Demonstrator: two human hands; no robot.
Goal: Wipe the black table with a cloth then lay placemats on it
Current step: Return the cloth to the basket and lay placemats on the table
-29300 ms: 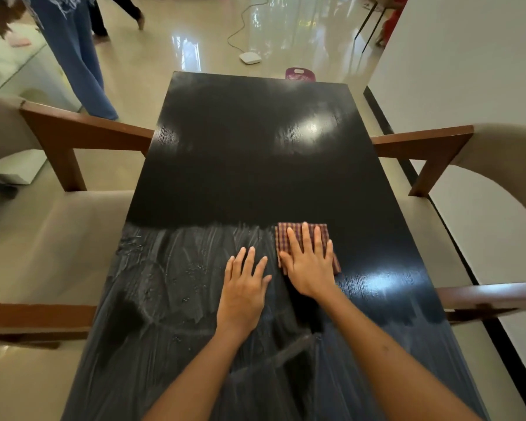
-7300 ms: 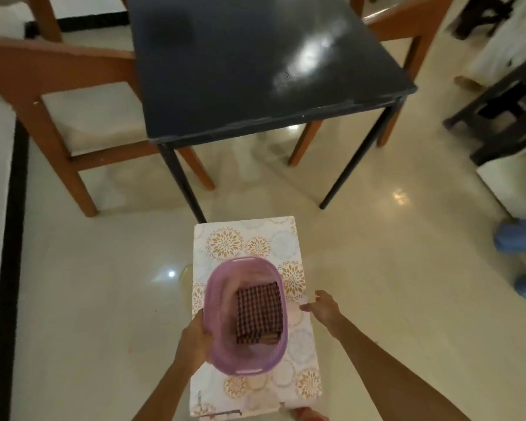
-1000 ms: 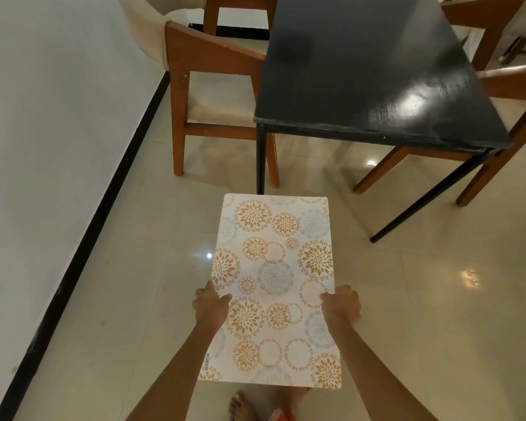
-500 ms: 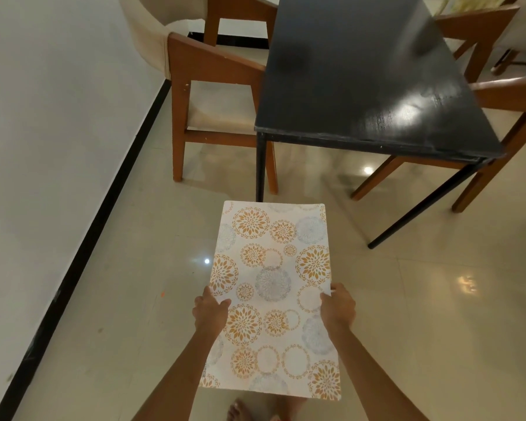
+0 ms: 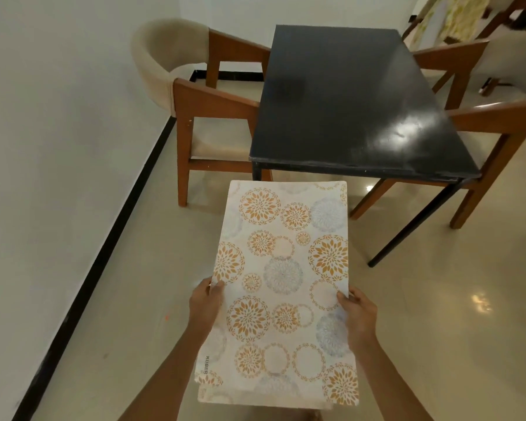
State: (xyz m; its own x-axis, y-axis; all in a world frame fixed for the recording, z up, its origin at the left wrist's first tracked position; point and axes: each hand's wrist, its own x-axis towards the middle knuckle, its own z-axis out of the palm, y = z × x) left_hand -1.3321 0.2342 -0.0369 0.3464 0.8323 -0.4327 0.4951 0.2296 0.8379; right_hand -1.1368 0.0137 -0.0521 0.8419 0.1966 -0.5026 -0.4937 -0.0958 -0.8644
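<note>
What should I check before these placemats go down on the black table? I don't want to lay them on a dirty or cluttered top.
1. Grip: left hand and right hand each pinch a long edge of the placemats. Ok.
2. Placemats level and flat, not sagging. Ok.
3. Top of the black table free of objects. Ok.
4. Top dry and clean: glare and faint streaks near the front edge. Cannot tell.
5. Placemats over the table: they are short of the front edge, above the floor. Not ok.
6. How many placemats are in the stack: a second edge shows at the bottom. Cannot tell.
</note>
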